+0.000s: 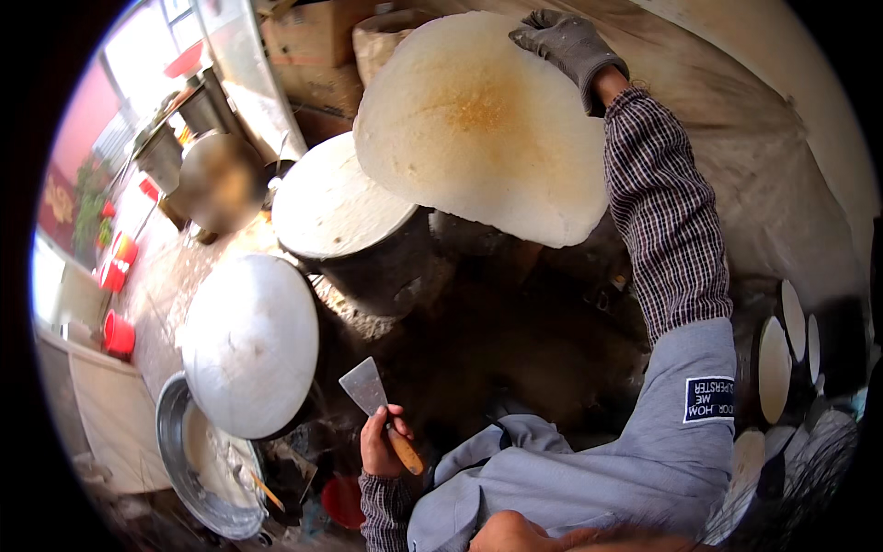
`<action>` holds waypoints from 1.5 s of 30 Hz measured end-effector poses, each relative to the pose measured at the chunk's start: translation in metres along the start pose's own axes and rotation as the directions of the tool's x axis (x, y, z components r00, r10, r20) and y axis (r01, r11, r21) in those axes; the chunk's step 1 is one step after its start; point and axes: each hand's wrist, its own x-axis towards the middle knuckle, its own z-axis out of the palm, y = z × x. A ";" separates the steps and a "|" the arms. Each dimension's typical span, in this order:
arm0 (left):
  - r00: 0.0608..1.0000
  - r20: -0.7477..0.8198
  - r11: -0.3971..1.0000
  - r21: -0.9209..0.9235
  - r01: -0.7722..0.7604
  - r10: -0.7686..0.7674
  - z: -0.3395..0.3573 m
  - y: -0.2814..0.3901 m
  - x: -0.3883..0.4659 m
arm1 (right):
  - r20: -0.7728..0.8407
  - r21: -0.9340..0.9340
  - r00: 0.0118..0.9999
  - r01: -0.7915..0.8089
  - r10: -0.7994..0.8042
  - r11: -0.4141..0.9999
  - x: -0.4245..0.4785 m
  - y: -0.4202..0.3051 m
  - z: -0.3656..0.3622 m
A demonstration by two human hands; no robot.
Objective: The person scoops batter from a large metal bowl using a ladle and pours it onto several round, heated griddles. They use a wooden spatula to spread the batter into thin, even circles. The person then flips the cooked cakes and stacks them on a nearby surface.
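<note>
My right hand (569,52), in a grey knitted glove, pinches the upper right rim of a big thin round flatbread (476,131). The flatbread is pale, with a browned patch in its middle. It hangs in the air, and its left edge overlaps my view of a round cooking surface coated in pale batter or dough (345,196) on a dark drum-shaped stove (379,262). Lower down, my bare left hand (385,441) grips a scraper by its wooden handle (405,450). The scraper's flat metal blade (365,386) points up and away from me.
A domed metal lid or griddle (252,345) stands left of my left hand. Below it, a metal basin (207,514) holds pale batter and a wooden-handled tool (265,491). Cardboard boxes (310,41) are stacked behind. Red buckets (118,333) line the far left. Round flat discs (774,369) stand at right.
</note>
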 end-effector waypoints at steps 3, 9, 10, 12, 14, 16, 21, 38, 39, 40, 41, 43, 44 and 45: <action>0.999 0.022 0.996 0.083 0.037 -0.039 0.049 -0.028 0.007 | -0.067 -0.137 0.994 -0.092 0.084 0.986 -0.021 0.144 -0.081; 0.959 0.105 0.951 0.194 0.240 -0.264 0.177 -0.136 0.080 | -0.364 -0.307 0.901 -0.355 0.235 0.883 -0.195 0.474 -0.259; 0.949 0.114 0.943 0.195 0.270 -0.295 0.204 -0.159 0.093 | -0.454 0.001 0.760 -0.521 0.465 0.854 -0.230 0.512 -0.280; 0.930 0.119 0.919 0.244 0.311 -0.347 0.262 -0.193 0.117 | -0.505 0.372 0.469 -0.640 0.725 0.672 -0.291 0.602 -0.292; 0.906 0.141 0.878 0.346 0.332 -0.398 0.328 -0.231 0.126 | -0.544 0.437 0.328 -0.675 0.773 0.594 -0.361 0.684 -0.289; 0.877 0.182 0.831 0.448 0.329 -0.445 0.383 -0.261 0.134 | -0.601 0.435 0.288 -0.665 0.746 0.607 -0.442 0.765 -0.275; 0.875 0.095 0.751 0.562 0.347 -0.475 0.446 -0.296 0.157 | -0.435 0.712 -0.116 -0.651 0.893 0.262 -0.572 0.877 -0.144; 0.792 0.053 0.726 0.440 0.528 -0.608 0.481 -0.331 0.177 | 0.037 0.706 0.085 -0.708 0.996 0.034 -0.672 0.882 -0.055; 0.786 0.058 0.740 0.387 0.550 -0.615 0.475 -0.324 0.178 | 0.172 0.834 0.025 -0.536 0.985 -0.132 -0.681 0.879 -0.047; 0.821 0.062 0.791 0.315 0.524 -0.568 0.461 -0.312 0.172 | 0.205 0.924 -0.014 -0.328 0.979 -0.198 -0.650 0.852 -0.030; 0.853 0.073 0.839 0.244 0.487 -0.516 0.444 -0.301 0.167 | 0.159 0.894 0.039 -0.429 0.987 -0.127 -0.612 0.807 -0.014; 0.888 0.114 0.880 0.233 0.413 -0.446 0.402 -0.290 0.171 | 0.201 0.836 0.193 -0.544 0.960 -0.065 -0.533 0.690 0.012; 0.905 0.118 0.901 0.212 0.379 -0.408 0.386 -0.282 0.172 | 0.304 0.811 0.270 -0.576 0.914 -0.099 -0.504 0.624 0.033; 0.923 0.123 0.922 0.185 0.339 -0.364 0.368 -0.275 0.172 | 0.446 0.828 0.491 -0.544 0.749 -0.137 -0.476 0.562 0.051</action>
